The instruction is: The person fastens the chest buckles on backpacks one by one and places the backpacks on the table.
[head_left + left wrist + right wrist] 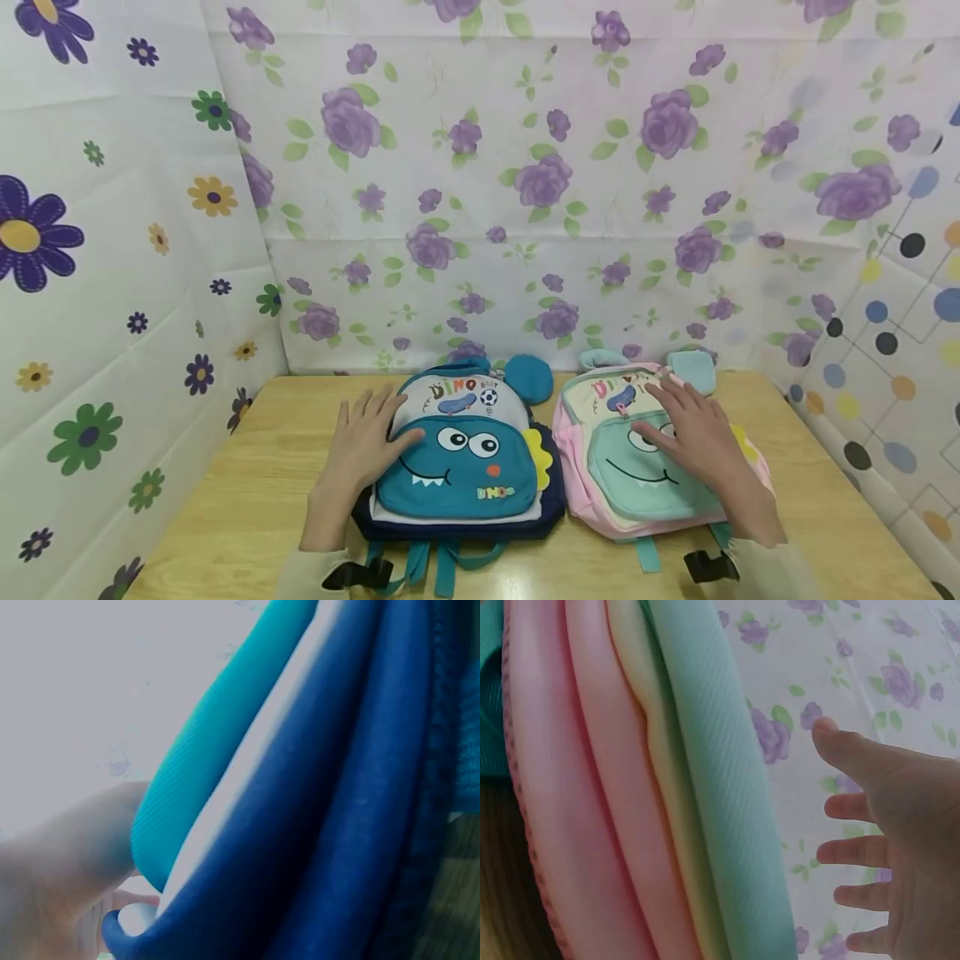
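Observation:
Two children's dinosaur backpacks lie side by side, their fronts facing up. The blue backpack (pixel 465 471) has a teal pocket with eyes and teeth, and yellow spikes at its right. My left hand (pixel 363 442) is at its upper left, fingers extended, thumb across the pocket's edge. In the left wrist view, the layered side of the blue backpack (pixel 292 795) partly hides that hand. Over the right part of the pink and mint backpack (pixel 637 479) my right hand (pixel 701 437) spreads its fingers. The right wrist view shows this hand (pixel 915 840) apart from the mint pocket (pixel 712 780).
Both bags rest on a wooden table (pixel 247 483). A round teal piece (pixel 529 379) and a light mint piece (pixel 693 371) stick out at their tops. Straps (pixel 446 571) trail toward the front. Flowered cloth (pixel 480 167) hangs behind, with patterned cloth at both sides.

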The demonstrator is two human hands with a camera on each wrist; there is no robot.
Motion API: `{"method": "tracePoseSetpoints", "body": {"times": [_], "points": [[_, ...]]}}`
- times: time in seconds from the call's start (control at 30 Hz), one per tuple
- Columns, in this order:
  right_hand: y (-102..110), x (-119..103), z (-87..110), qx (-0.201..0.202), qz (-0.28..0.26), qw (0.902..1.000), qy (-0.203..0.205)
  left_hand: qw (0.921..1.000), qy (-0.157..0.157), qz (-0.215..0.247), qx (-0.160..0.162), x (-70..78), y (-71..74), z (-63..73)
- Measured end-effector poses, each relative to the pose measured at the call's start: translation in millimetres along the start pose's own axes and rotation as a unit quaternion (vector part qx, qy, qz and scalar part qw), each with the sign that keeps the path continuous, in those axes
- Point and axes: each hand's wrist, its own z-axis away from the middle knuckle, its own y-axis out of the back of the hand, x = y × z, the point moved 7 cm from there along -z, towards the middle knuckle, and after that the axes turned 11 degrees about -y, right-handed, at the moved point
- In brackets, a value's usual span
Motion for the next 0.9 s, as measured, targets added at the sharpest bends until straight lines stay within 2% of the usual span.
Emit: {"method": "tracePoseSetpoints", "body": {"times": [0.17,0.53,0.9], "points": [[1.0,-8.1,5.5,0.032,-0.024,0.9987,0.033,0.9998,0.014,0.016,-0.005,-2.8,-1.7,2.3],[-15.8,-50.7,5.3,0.013,-0.049,0.9963,0.069,0.9992,0.018,0.033,-0.014,-9.0,4.4,3.4],[-37.9,-94.2,10.7,-0.024,-0.054,0.9943,0.088,0.9978,0.047,0.036,-0.031,-17.5,-1.4,3.6]]}}
